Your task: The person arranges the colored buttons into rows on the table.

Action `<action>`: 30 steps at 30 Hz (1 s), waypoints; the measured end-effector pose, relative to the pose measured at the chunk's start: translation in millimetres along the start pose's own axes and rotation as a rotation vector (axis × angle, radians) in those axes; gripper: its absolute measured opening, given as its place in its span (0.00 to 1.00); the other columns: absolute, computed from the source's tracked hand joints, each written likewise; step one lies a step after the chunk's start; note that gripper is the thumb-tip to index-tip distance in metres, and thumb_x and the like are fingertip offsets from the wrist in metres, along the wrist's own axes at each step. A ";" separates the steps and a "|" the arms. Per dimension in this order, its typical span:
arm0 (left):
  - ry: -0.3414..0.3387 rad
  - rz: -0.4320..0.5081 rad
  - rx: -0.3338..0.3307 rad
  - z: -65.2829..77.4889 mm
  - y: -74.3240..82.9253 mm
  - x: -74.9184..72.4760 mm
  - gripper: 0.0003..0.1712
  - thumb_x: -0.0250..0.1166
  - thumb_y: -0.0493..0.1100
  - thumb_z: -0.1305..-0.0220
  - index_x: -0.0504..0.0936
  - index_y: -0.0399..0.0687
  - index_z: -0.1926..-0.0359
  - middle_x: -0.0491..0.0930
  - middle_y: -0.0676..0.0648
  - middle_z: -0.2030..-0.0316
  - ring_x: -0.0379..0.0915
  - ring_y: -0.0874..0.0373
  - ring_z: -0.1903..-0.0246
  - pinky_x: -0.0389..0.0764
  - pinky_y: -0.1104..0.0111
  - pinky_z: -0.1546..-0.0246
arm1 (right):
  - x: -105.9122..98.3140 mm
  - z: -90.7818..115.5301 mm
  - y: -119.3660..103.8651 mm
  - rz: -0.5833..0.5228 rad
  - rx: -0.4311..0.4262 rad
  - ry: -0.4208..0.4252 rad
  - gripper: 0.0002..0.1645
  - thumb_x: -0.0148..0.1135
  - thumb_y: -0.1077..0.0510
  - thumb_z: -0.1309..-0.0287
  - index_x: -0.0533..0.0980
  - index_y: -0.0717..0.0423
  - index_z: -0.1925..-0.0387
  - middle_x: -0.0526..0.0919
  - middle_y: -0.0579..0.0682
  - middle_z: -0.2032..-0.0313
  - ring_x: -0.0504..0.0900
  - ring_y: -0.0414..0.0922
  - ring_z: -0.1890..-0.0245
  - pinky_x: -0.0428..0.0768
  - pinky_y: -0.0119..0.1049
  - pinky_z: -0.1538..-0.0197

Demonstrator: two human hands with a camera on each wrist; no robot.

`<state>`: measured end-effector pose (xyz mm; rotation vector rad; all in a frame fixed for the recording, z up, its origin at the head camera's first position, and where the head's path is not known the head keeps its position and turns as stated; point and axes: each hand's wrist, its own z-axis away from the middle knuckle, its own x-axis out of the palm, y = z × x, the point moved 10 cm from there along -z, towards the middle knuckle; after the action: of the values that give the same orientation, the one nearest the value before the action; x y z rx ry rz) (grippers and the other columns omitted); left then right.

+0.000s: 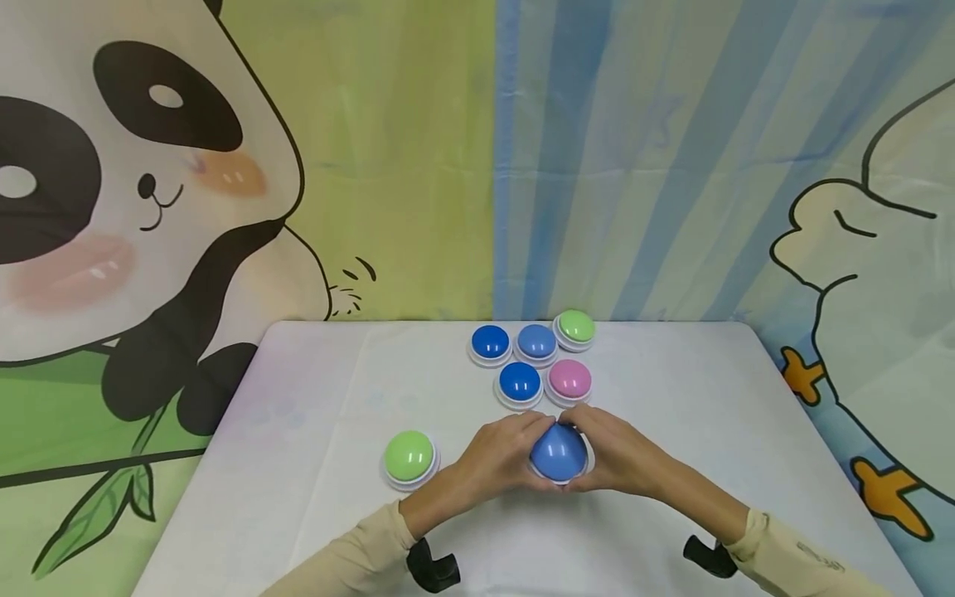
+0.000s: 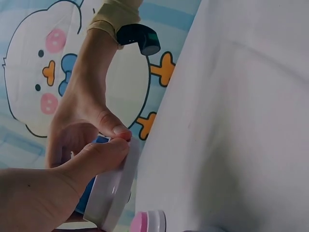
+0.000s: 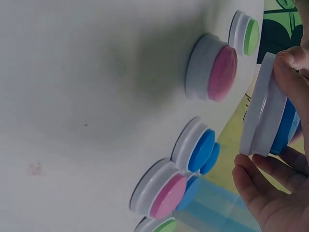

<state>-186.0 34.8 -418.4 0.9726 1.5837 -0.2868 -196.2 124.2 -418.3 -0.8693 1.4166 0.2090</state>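
Note:
Both hands hold one blue-domed push button (image 1: 559,453) with a white base, raised above the white table. My left hand (image 1: 501,456) grips its left side and my right hand (image 1: 618,452) its right side. In the left wrist view the left thumb (image 2: 104,157) presses along the white base (image 2: 112,195), close to the right thumb. From the right wrist view, the right hand's fingers (image 3: 248,176) curl under the base's edge. A pink push button (image 3: 222,72) stands on the table below, hidden in the head view by the hands and the held button.
Beyond the hands sit several push buttons close together: dark blue ones (image 1: 490,342) (image 1: 519,381), a lighter blue one (image 1: 536,342), a pink one (image 1: 570,379) and a green one (image 1: 577,326). Another green button (image 1: 409,456) stands left of the hands. A printed cloth (image 1: 418,166) hangs behind.

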 end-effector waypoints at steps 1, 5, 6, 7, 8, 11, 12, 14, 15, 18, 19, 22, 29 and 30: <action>-0.002 -0.002 0.002 0.2 1.3 0.6 0.47 0.74 0.67 0.56 0.73 0.49 0.39 0.80 0.52 0.47 0.78 0.62 0.51 0.81 0.74 0.52 | 0.1 1.9 0.1 -0.003 0.002 0.001 0.49 0.80 0.35 0.69 0.70 0.53 0.46 0.80 0.44 0.54 0.80 0.39 0.55 0.85 0.37 0.52; -0.012 0.003 0.008 0.3 5.5 4.4 0.47 0.73 0.68 0.56 0.73 0.49 0.39 0.80 0.53 0.48 0.78 0.63 0.51 0.80 0.75 0.52 | 3.2 9.5 3.0 -0.024 0.014 0.006 0.50 0.77 0.31 0.67 0.70 0.53 0.46 0.80 0.45 0.53 0.80 0.40 0.55 0.85 0.37 0.53; -0.014 0.005 0.011 0.2 6.5 5.8 0.47 0.73 0.68 0.56 0.73 0.49 0.39 0.80 0.53 0.48 0.78 0.63 0.52 0.80 0.76 0.52 | 4.5 11.3 4.2 -0.031 0.017 0.008 0.50 0.76 0.30 0.67 0.70 0.53 0.46 0.80 0.45 0.53 0.80 0.40 0.55 0.85 0.37 0.53; -0.015 0.005 0.017 0.0 7.7 7.0 0.47 0.73 0.68 0.56 0.73 0.49 0.39 0.80 0.53 0.48 0.78 0.63 0.52 0.80 0.76 0.52 | 5.7 13.2 5.4 -0.038 0.020 0.012 0.50 0.74 0.28 0.66 0.70 0.52 0.46 0.80 0.44 0.53 0.80 0.40 0.55 0.85 0.37 0.53; -0.017 0.006 0.022 -0.3 8.8 8.6 0.47 0.73 0.68 0.56 0.73 0.49 0.39 0.81 0.52 0.48 0.78 0.63 0.52 0.80 0.76 0.52 | 6.9 15.0 6.8 -0.042 0.023 0.015 0.50 0.72 0.26 0.66 0.70 0.52 0.46 0.80 0.44 0.53 0.80 0.39 0.55 0.85 0.37 0.53; -0.024 0.016 0.034 -2.5 11.8 13.4 0.46 0.73 0.67 0.55 0.73 0.48 0.40 0.80 0.52 0.48 0.78 0.63 0.51 0.80 0.76 0.51 | 8.5 19.7 10.7 -0.042 0.025 0.027 0.50 0.69 0.24 0.65 0.71 0.51 0.46 0.80 0.42 0.54 0.80 0.38 0.55 0.85 0.37 0.52; -0.027 0.022 0.035 -4.0 12.7 15.4 0.46 0.74 0.67 0.55 0.73 0.48 0.39 0.80 0.52 0.48 0.78 0.63 0.51 0.79 0.76 0.51 | 8.5 21.2 12.3 -0.037 0.025 0.030 0.50 0.69 0.24 0.65 0.71 0.52 0.46 0.79 0.42 0.54 0.80 0.38 0.55 0.85 0.37 0.52; -0.034 0.030 0.031 -7.5 14.3 20.3 0.47 0.73 0.67 0.56 0.73 0.48 0.39 0.80 0.52 0.48 0.78 0.63 0.51 0.79 0.77 0.51 | 7.7 24.5 16.0 -0.024 0.029 0.036 0.50 0.73 0.27 0.66 0.71 0.52 0.47 0.79 0.42 0.55 0.80 0.38 0.56 0.85 0.37 0.52; -0.038 0.035 0.027 -9.9 15.4 22.9 0.47 0.73 0.67 0.55 0.73 0.48 0.39 0.80 0.52 0.48 0.78 0.63 0.51 0.79 0.77 0.52 | 7.2 26.2 18.2 -0.020 0.031 0.038 0.49 0.75 0.30 0.67 0.71 0.52 0.47 0.79 0.42 0.55 0.80 0.38 0.56 0.85 0.37 0.52; -0.048 0.045 0.020 -18.9 19.9 32.3 0.46 0.73 0.68 0.54 0.72 0.49 0.39 0.80 0.52 0.48 0.78 0.63 0.51 0.80 0.78 0.52 | 4.0 32.5 26.8 -0.011 0.047 0.042 0.48 0.81 0.38 0.70 0.71 0.53 0.47 0.79 0.43 0.55 0.80 0.39 0.56 0.85 0.38 0.53; -0.052 0.051 0.020 -22.0 21.8 35.7 0.46 0.73 0.67 0.54 0.72 0.49 0.39 0.80 0.52 0.48 0.78 0.63 0.51 0.80 0.78 0.52 | 3.0 34.9 29.9 -0.008 0.053 0.046 0.48 0.82 0.40 0.71 0.71 0.53 0.47 0.79 0.43 0.55 0.80 0.40 0.56 0.85 0.38 0.53; -0.064 0.053 0.020 -30.8 27.4 45.3 0.45 0.73 0.66 0.54 0.72 0.48 0.39 0.80 0.51 0.48 0.78 0.62 0.50 0.80 0.77 0.52 | 1.2 41.7 39.1 -0.004 0.064 0.057 0.47 0.84 0.43 0.72 0.71 0.54 0.48 0.79 0.43 0.56 0.81 0.40 0.57 0.85 0.39 0.53; -0.080 0.017 0.011 -44.7 35.4 63.8 0.44 0.74 0.65 0.54 0.73 0.47 0.41 0.79 0.51 0.49 0.78 0.63 0.52 0.80 0.78 0.52 | 3.2 52.7 55.5 0.024 0.087 0.060 0.48 0.84 0.46 0.73 0.70 0.58 0.48 0.79 0.46 0.55 0.80 0.41 0.58 0.85 0.39 0.54; -0.078 0.011 0.010 -45.8 35.8 65.1 0.44 0.74 0.65 0.54 0.73 0.47 0.41 0.79 0.52 0.49 0.77 0.64 0.52 0.80 0.78 0.52 | 3.6 53.5 56.7 0.026 0.090 0.058 0.48 0.84 0.46 0.72 0.70 0.58 0.48 0.79 0.46 0.55 0.80 0.41 0.58 0.85 0.39 0.54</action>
<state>-189.6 114.8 -453.1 0.9664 1.5067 -0.3220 -188.8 195.6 -448.9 -0.7887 1.4808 0.1401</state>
